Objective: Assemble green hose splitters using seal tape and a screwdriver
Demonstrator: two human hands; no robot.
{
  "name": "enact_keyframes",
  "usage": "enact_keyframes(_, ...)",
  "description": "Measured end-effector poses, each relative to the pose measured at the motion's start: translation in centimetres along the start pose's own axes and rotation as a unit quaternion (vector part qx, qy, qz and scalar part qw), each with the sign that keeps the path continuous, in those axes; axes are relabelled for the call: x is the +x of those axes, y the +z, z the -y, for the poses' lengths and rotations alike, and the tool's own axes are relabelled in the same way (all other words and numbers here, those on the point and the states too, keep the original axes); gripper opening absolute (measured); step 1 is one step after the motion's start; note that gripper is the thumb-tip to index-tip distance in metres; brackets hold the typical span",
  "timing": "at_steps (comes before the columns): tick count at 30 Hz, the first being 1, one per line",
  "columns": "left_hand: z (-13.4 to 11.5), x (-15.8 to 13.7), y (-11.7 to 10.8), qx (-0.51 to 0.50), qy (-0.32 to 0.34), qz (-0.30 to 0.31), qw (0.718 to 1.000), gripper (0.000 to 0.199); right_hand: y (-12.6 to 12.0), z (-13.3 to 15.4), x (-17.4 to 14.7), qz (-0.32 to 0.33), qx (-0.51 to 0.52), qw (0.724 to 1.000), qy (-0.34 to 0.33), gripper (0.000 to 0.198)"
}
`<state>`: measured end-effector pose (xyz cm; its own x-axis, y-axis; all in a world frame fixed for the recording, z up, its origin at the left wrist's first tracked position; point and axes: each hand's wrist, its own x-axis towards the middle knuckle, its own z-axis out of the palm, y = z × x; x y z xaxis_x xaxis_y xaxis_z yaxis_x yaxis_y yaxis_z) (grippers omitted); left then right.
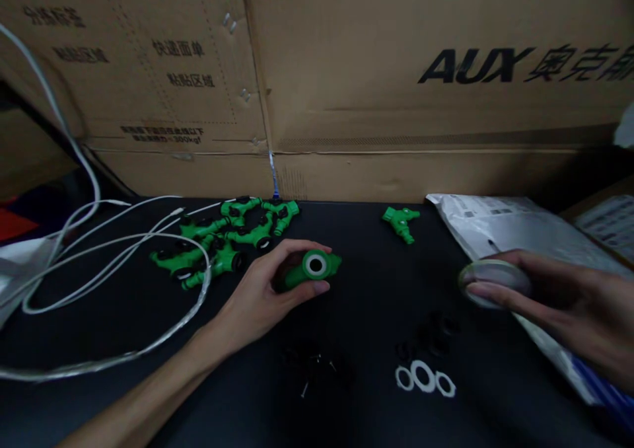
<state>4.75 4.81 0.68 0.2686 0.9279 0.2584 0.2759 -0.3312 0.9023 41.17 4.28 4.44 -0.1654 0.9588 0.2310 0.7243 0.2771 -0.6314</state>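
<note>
My left hand (pixel 277 276) is closed around a green hose splitter (pixel 335 263), whose round end with a white ring inside faces me. Off to the right, my right hand (pixel 555 296) grips a round, pale, tub-like thing (pixel 500 277) with a greenish rim; motion blurs it, so its exact kind is unclear. Below and between the hands lie several white rings (pixel 423 376), with black rings (pixel 436 339) just behind them. Small black parts and screws (pixel 317 362) rest in front of my left hand, hard to make out on the dark table.
Several green splitters with black parts (pixel 252 233) are piled at the back left. Another green splitter (pixel 401 222) lies alone at the back. White cables (pixel 143 236) loop over the left side. A white plastic parcel (pixel 485 217) lies right, before a large cardboard box (pixel 347 104).
</note>
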Motion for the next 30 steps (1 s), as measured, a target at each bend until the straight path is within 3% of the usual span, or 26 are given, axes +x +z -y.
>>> enact_keyframes(5, -0.3, 0.0, 0.0, -0.004, 0.027, -0.006, 1.000, 0.037, 3.2, 8.2, 3.7, 0.136, 0.170, 0.975, -0.051, 0.026)
enact_keyframes(8, -0.3, -0.1, 0.1, 0.030, 0.058, -0.016, 0.998, 0.037, 5.5, 10.8, 4.8, 0.199, 0.225, 0.952, -0.053, 0.021)
enact_keyframes(11, -0.4, -0.3, 0.2, 0.067, 0.100, -0.033, 0.992, 0.036, 6.8, 10.9, 4.7, 0.191, 0.228, 0.952, -0.068, 0.017)
enact_keyframes(15, -1.0, -0.4, 0.5, 0.102, 0.140, -0.046, 0.984, 0.035, 7.4, 9.8, 4.2, 0.160, 0.221, 0.958, -0.084, 0.025)
enact_keyframes(18, -1.4, -0.6, 0.7, 0.127, 0.139, -0.061, 0.980, 0.031, 7.8, 9.4, 3.7, 0.165, 0.216, 0.960, -0.072, 0.033)
enact_keyframes(23, -1.4, -0.7, 0.9, 0.143, 0.140, -0.076, 0.977, 0.029, 8.4, 9.4, 2.8, 0.146, 0.246, 0.958, -0.036, 0.020)
enact_keyframes(30, -1.5, -0.8, 1.0, 0.147, 0.131, -0.057, 0.979, 0.032, 8.8, 9.6, 2.3, 0.087, 0.227, 0.968, -0.069, 0.009)
